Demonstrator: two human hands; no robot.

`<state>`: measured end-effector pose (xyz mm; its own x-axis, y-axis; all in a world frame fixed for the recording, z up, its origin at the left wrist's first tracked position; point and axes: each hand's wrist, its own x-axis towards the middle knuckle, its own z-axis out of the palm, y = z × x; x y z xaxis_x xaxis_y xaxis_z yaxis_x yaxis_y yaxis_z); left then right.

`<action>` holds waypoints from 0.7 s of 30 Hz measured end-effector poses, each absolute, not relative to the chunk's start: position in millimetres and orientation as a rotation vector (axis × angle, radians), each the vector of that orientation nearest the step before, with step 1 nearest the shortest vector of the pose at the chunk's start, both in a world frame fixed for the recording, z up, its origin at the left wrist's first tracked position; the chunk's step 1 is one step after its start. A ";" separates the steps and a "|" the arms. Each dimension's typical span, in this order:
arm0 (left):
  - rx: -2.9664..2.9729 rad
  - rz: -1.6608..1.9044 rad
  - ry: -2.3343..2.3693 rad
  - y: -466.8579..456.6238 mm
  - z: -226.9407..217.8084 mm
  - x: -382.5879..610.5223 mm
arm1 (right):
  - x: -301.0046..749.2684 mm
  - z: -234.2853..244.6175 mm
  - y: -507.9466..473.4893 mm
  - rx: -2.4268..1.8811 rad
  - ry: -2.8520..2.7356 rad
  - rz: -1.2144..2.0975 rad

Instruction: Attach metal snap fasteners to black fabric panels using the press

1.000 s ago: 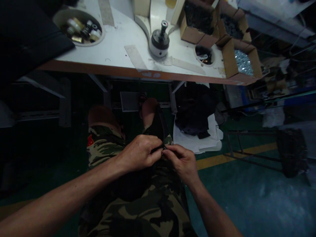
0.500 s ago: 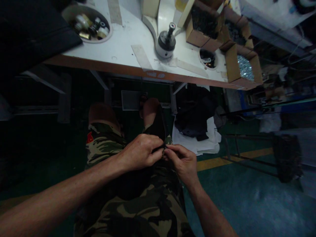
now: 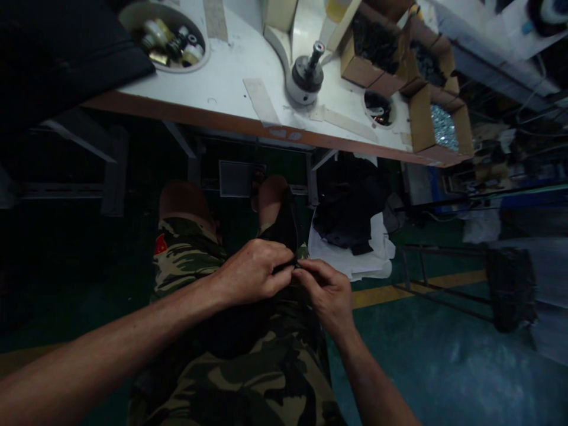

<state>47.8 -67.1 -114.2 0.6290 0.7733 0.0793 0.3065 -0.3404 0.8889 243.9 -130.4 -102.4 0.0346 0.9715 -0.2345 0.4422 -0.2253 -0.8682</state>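
Above my lap, both hands meet at the edge of a black cloth (image 3: 284, 228) that drapes across my thighs. The fingers of my left hand (image 3: 255, 271) are closed on this cloth, pinching it between thumb and forefinger. Facing it, my right hand (image 3: 327, 291) has thumb and forefinger pressed together at the same spot. Whatever sits between those right fingertips is too small and dark to make out. The cloth's lower part is hard to tell from the shadow between my camouflage shorts (image 3: 261, 378).
Ahead stands a white workbench (image 3: 231, 89) with a press (image 3: 306, 80). Cardboard boxes of small parts (image 3: 423, 127) line its right side. A round bin (image 3: 206, 56) holds metal dies. Dark cloth (image 3: 350, 207) lies on white sheets below; a stool (image 3: 510, 290) stands right.
The view has shifted slightly, so the bench appears a little further right. Both hands keep nearly the same place and grip; the right fingertips have changed position only slightly.
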 end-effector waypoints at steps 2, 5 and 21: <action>1.911 0.637 0.850 -67.4 -114.5 47.9 | 246.1 -102.2 -129.6 -1.649 -1.526 1.056; 1.903 0.634 0.848 -67.6 -115.0 47.2 | 253.6 -101.8 -126.8 -1.467 -1.756 0.885; 1.883 0.624 0.873 -68.1 -116.7 48.6 | 257.8 -102.7 -126.7 -1.407 -1.834 0.845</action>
<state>48.6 -68.1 -116.7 0.6169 0.7849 0.0574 0.3083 -0.3081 0.9000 257.8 -126.7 -102.7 -0.1969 0.9731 0.1199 0.5411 0.2098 -0.8144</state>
